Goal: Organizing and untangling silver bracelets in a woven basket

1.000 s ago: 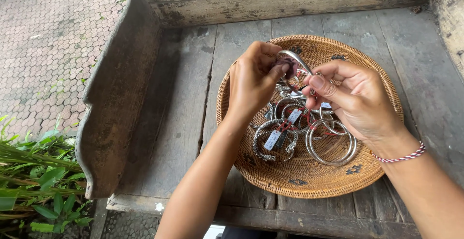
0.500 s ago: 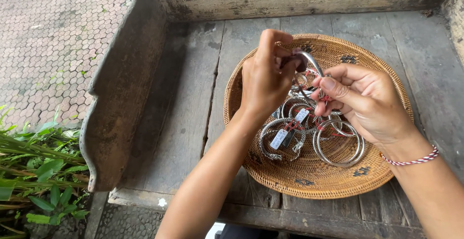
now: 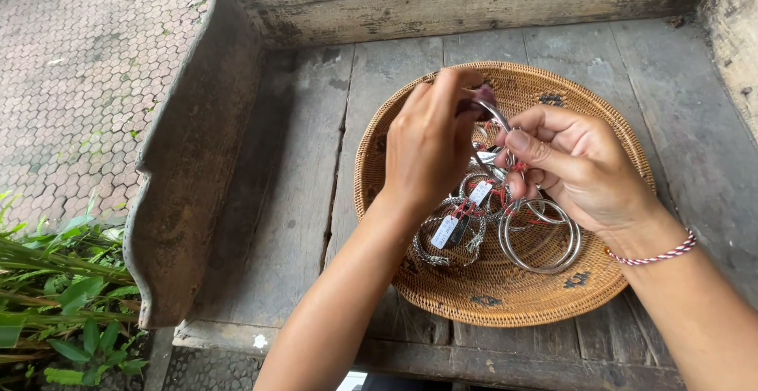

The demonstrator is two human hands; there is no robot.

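Head view, looking down: the left hand (image 3: pixel 430 150) has its grip closed around a silver bangle (image 3: pixel 496 118), pinching it at the top beside a small dark purple piece, while the right hand (image 3: pixel 580 170) pinches the same bangle lower down with curled fingers (image 3: pixel 537 148). Both hands are raised just above a round woven basket (image 3: pixel 608 276). Beneath them in the basket lie more silver bangles: a stack of plain ones (image 3: pixel 545 241) on the right and a twisted one with a white tag (image 3: pixel 446 233) on the left, tied with red thread. A red and white cord bracelet (image 3: pixel 655 257) circles the right wrist.

Compared with half a second ago, the hands sit a little closer together and the bangle is tilted more steeply; the basket has not shifted.

The basket rests on a weathered wooden worktop (image 3: pixel 292 201), with bare planks to its left. A raised wooden rim (image 3: pixel 181 170) bounds the left side, a back wall (image 3: pixel 474 0) the far side. Green plants (image 3: pixel 55 296) stand past the rim.
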